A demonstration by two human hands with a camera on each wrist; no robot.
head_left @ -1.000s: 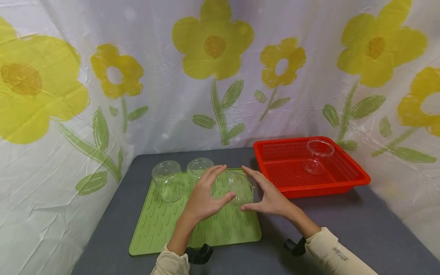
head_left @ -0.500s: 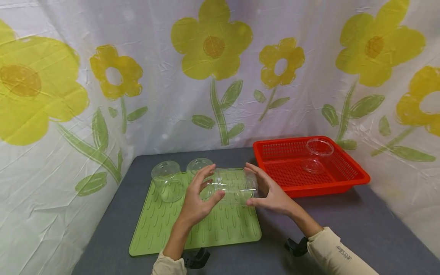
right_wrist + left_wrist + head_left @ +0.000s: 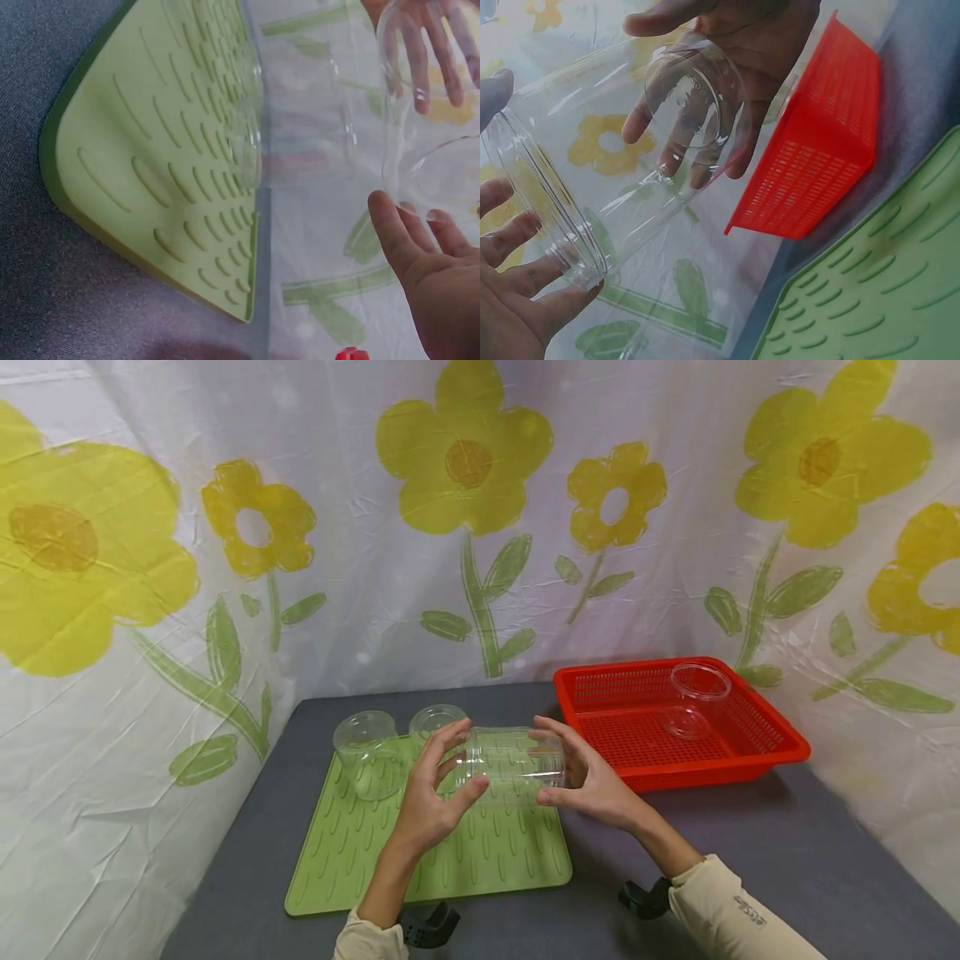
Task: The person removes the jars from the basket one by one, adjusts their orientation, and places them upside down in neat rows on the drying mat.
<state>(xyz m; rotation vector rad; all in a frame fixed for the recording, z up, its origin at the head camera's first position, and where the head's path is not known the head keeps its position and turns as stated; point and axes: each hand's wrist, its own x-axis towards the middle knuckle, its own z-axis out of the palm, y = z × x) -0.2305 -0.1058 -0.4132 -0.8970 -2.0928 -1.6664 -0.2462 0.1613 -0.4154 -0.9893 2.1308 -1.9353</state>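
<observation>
A clear plastic jar lies sideways in the air over the green ribbed mat, held between both hands. My left hand grips its ridged rim end, thumb in front and fingers behind. At the base end on the right, my right hand holds the edge with thumb and fingers; in the left wrist view its fingers show through the clear base. Two more clear jars stand upright at the back of the mat, one at the left and one partly hidden behind my left hand.
A red perforated basket sits at the back right with another clear jar upright inside. The grey table meets a white curtain printed with yellow flowers behind and at both sides.
The jar has turned from a tilted pose to level on its side. My left hand has shifted left to its rim end; my right hand has moved slightly right.
</observation>
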